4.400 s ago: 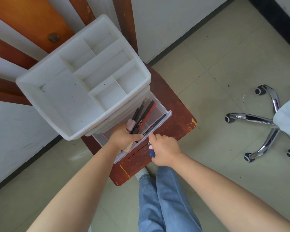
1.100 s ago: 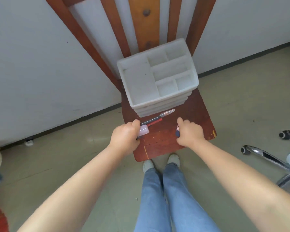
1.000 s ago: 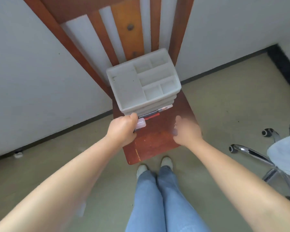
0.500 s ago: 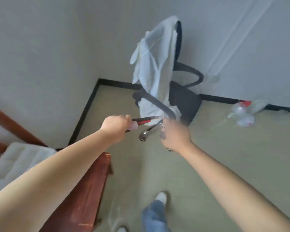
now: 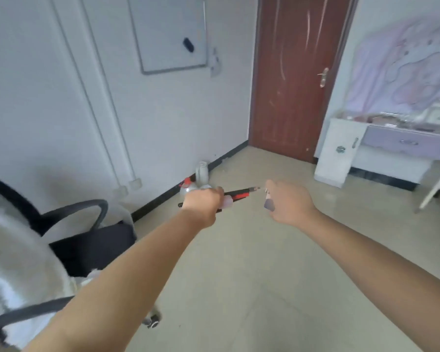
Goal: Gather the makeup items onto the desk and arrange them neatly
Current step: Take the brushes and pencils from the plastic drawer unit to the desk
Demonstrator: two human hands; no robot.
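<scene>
My left hand [image 5: 203, 205] grips a bundle of makeup pencils [image 5: 240, 193], red and black, together with a small pale pink item [image 5: 227, 202]; the pencil tips stick out to the right. My right hand [image 5: 288, 205] holds a small dark blue makeup item [image 5: 269, 204] between curled fingers. Both hands are held out in front of me at mid-frame, close together, above the floor. The desk [image 5: 396, 141], white with a lilac drawer, stands at the far right with several blurred items on top.
A black office chair [image 5: 87, 240] draped with white cloth stands at the left, close to my left arm. A plastic bottle [image 5: 188, 186] and a white container [image 5: 202, 171] lie by the wall. A brown door [image 5: 297, 72] is ahead. The tiled floor stretches toward the desk.
I have turned from the wooden chair and white organizer toward the room. The door and desk have come into view; the office chair has shifted left. Both hands still carry the same items.
</scene>
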